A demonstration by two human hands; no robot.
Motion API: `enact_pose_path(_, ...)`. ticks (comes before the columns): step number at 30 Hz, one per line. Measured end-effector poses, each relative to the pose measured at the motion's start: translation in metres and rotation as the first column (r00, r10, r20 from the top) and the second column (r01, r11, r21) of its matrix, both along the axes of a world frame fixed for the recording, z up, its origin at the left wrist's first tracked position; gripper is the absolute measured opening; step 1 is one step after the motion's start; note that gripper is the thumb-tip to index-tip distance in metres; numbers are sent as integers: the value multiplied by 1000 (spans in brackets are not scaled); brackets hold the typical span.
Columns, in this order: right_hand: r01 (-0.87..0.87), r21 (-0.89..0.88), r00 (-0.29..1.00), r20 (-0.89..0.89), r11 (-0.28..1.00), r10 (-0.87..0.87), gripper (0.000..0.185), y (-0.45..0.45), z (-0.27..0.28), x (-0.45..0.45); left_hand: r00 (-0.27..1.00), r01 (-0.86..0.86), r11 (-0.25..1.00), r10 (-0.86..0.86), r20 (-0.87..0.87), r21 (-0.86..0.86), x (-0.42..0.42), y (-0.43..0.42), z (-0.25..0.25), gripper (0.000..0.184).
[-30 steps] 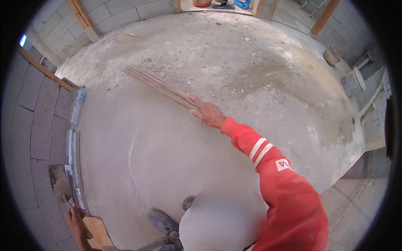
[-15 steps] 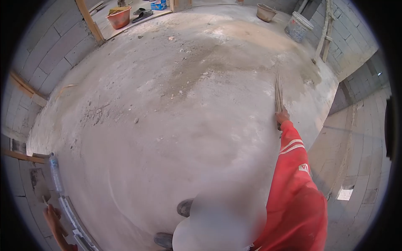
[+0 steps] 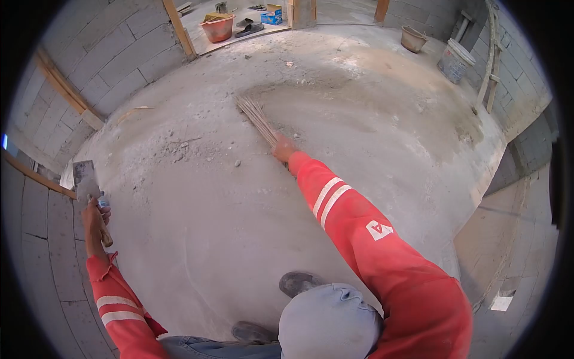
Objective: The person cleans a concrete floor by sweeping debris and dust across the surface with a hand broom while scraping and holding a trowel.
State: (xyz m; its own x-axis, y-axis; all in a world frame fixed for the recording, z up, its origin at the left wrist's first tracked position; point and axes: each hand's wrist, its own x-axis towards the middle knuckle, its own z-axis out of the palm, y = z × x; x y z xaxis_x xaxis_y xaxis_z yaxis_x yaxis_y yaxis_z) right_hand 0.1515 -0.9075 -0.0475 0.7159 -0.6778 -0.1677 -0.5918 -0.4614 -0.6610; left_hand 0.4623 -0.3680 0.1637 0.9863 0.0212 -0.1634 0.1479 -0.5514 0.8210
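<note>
My right hand (image 3: 284, 148) is closed round the bound end of a stick hand broom (image 3: 256, 118). The broom's bristles point up and left over the dusty concrete floor (image 3: 239, 197), with their tips beside loose grit and crumbs. At the left edge, my left hand (image 3: 95, 214) grips a trowel (image 3: 85, 175). Its flat grey blade points upward and its wooden handle end shows below my fist. Partly hidden behind that hand is a clear plastic bottle (image 3: 103, 198).
Small rubble (image 3: 179, 148) lies left of the broom. By the doorway stand an orange tub (image 3: 217, 30), dark slippers (image 3: 249, 29) and a blue box (image 3: 271, 16). A basin (image 3: 413, 39) and a white bucket (image 3: 455, 61) are at the far right. The floor's right edge drops away.
The broom in my right hand has swept left across the floor. My left hand with the trowel has risen further into view, and the camera view has shifted left.
</note>
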Motion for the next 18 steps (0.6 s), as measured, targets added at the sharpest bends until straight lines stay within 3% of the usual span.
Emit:
enact_pose_path(4,-39,-68,997,68,997,43,73,36,39,6,999,-6,999,8,-49,44,-42,26,-21,27)
enact_pose_path(6,68,-53,993,98,996,-63,76,35,50,-39,995,-12,997,19,-94,75,-38,63,-37,23)
enact_pose_path(7,137,-138,988,96,981,-125,76,27,47,-71,994,-49,998,53,-93,41,-44,78,-42,23)
enact_pose_path(8,228,79,964,120,970,-236,74,30,69,-108,992,-82,997,83,-95,12,-52,95,-46,23)
enact_pose_path(9,287,-181,952,162,941,-259,71,-2,20,-150,990,-108,994,107,-94,-14,-54,109,-49,23)
enact_pose_path(11,516,-46,857,40,855,-514,67,5,45,-227,982,-153,988,150,-112,-12,-52,143,-71,25)
enact_pose_path(12,522,-345,849,118,780,-515,61,-40,-33,-286,978,-169,986,167,-124,-10,-52,160,-86,25)
enact_pose_path(14,606,-285,762,-60,743,-645,75,-42,-63,-346,964,-195,981,189,-188,-15,-59,184,-115,29)
enact_pose_path(17,503,-321,789,-208,802,-578,78,18,-84,-323,949,-191,981,175,-262,-37,-56,202,-151,33)
enact_pose_path(18,468,-292,829,-181,834,-529,80,29,-106,-303,943,-190,981,169,-286,-45,-54,200,-159,34)
